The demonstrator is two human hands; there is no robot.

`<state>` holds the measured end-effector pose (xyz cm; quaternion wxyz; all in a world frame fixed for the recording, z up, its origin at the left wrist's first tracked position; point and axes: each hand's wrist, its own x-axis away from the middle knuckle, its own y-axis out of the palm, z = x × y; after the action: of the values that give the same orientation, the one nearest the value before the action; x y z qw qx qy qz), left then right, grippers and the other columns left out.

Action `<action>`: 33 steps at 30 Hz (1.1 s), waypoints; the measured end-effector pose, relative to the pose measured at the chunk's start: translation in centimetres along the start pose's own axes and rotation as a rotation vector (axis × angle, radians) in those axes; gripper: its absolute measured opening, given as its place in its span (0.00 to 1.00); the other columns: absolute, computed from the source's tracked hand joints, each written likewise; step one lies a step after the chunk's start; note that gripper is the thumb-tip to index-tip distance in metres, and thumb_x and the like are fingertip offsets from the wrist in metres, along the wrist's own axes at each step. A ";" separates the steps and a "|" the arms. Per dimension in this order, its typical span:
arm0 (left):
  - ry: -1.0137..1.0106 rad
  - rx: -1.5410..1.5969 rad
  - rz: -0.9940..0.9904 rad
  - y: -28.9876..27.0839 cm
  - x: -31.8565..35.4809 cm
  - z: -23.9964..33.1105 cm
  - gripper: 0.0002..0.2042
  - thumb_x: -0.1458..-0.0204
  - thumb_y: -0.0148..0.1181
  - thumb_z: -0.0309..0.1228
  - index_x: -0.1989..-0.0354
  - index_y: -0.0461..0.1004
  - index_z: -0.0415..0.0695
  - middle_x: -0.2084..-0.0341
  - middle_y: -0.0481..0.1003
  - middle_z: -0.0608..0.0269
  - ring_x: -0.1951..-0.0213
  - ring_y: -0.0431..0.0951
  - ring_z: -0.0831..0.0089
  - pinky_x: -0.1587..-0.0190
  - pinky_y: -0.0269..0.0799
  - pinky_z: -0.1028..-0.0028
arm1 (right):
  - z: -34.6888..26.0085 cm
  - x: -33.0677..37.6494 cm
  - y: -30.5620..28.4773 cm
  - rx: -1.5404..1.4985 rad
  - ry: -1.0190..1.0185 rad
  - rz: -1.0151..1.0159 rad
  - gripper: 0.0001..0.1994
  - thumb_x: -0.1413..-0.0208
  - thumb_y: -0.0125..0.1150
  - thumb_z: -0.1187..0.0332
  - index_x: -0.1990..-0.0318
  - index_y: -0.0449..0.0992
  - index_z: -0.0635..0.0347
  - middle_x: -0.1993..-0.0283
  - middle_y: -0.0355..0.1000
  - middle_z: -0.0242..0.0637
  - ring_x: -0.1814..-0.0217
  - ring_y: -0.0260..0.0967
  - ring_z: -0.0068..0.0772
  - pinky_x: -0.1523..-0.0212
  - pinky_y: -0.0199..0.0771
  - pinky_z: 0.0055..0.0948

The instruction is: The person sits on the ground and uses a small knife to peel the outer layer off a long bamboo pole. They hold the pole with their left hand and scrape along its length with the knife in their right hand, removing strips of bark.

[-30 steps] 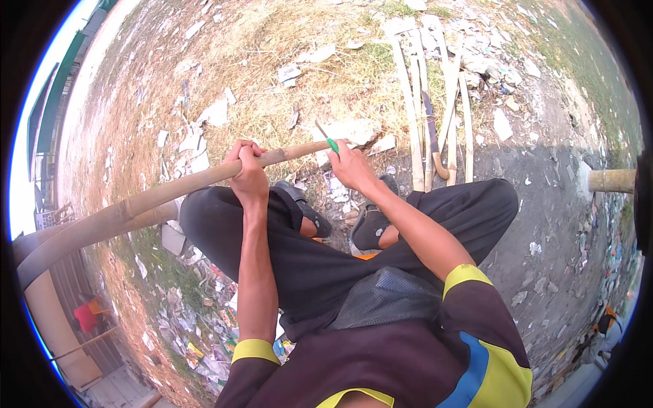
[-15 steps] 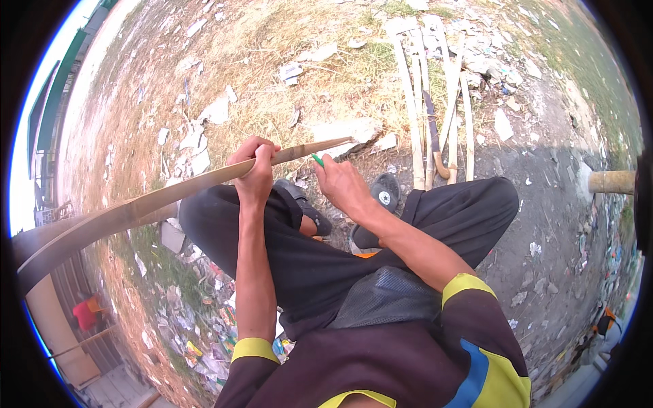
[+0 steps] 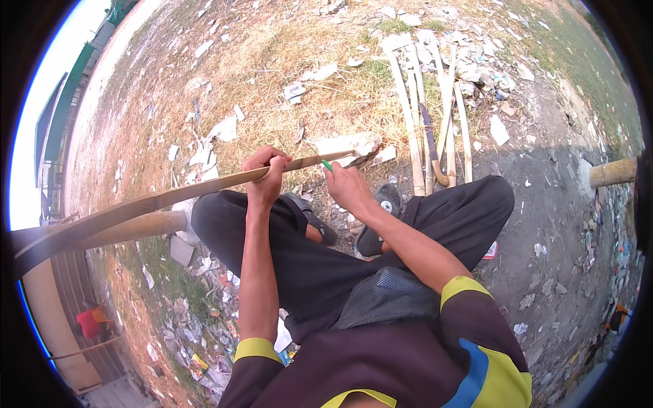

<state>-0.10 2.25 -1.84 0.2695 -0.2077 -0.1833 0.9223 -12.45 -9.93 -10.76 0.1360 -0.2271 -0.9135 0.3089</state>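
My left hand (image 3: 266, 178) is wrapped round a long split bamboo strip (image 3: 207, 185). The strip slants from the lower left up to a narrow tip just beyond my hands. My right hand (image 3: 350, 190) is closed on a small tool with a green end (image 3: 326, 165); the fingers hide the rest of it, so its kind does not show. That green end lies at the strip's edge, close to the tip. Both hands are above my bent knees, with my dark shoes (image 3: 388, 205) below.
Several bamboo strips (image 3: 409, 122) lie on the ground ahead to the right, with a curved blade with a wooden handle (image 3: 439, 171) among them. Bamboo poles stand out at the left (image 3: 139, 229) and right (image 3: 611, 173). Paper scraps (image 3: 221, 129) litter the dry grass. A person in red (image 3: 88, 324) is far left.
My left hand and the bamboo strip have shifted slightly right and nearer. The green end, a little apart from the strip before, now meets its edge. The whole view has shifted slightly.
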 end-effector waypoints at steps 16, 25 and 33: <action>-0.091 -0.033 -0.010 0.3 -0.6 -0.1 0.10 0.52 0.46 0.25 0.80 0.71 0.35 0.80 0.77 0.56 0.71 0.78 0.73 0.66 0.71 0.74 | 5.3 -2.4 2.0 0.116 0.055 0.008 0.18 0.37 0.46 0.60 0.66 0.71 0.70 0.75 0.72 0.62 0.68 0.73 0.63 0.67 0.73 0.53; -0.098 0.025 0.055 0.1 -0.6 -0.2 0.08 0.53 0.49 0.24 0.78 0.74 0.34 0.80 0.77 0.59 0.76 0.75 0.78 0.73 0.68 0.76 | 5.8 -2.6 2.5 0.125 0.071 -0.008 0.17 0.37 0.45 0.60 0.63 0.71 0.68 0.74 0.73 0.59 0.68 0.74 0.63 0.65 0.74 0.53; -0.089 0.035 0.048 0.0 -0.5 -0.4 0.08 0.53 0.49 0.23 0.77 0.76 0.35 0.81 0.77 0.59 0.76 0.74 0.78 0.71 0.69 0.77 | 5.5 -2.0 2.8 0.152 0.077 -0.014 0.16 0.38 0.47 0.61 0.63 0.71 0.69 0.72 0.74 0.59 0.67 0.74 0.61 0.66 0.75 0.51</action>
<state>0.50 2.01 -2.07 0.2425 -0.1662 -0.1738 0.9399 -11.95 -11.76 -16.99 0.1901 -0.2213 -0.8830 0.3676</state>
